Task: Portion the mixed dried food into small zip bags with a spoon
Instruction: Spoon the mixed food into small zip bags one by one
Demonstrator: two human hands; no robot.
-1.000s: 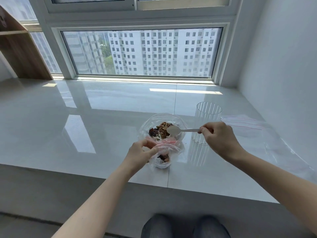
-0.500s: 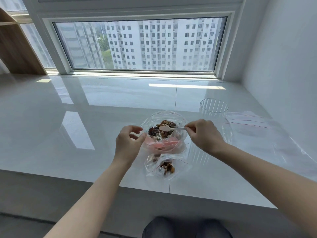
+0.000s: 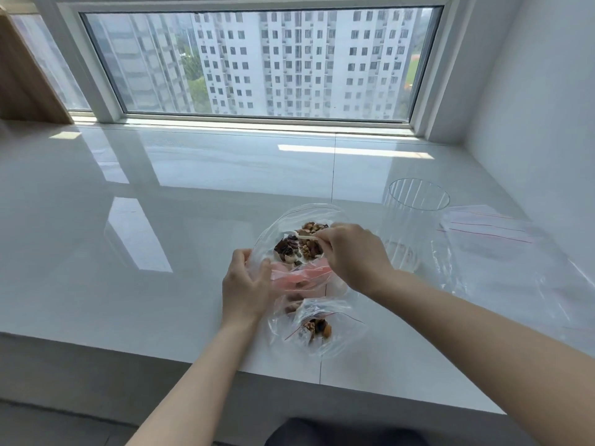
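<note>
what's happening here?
A person is portioning mixed dried food from a large clear bag on the white ledge. The right hand holds a white spoon in the food; the left hand holds the bag's edge. One small zip bag, partly filled, lies nearer the person.

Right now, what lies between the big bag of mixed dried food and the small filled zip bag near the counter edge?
In the head view, a pinkish zip bag lies between the big bag and the small filled zip bag; the left hand grips beside it.
</note>
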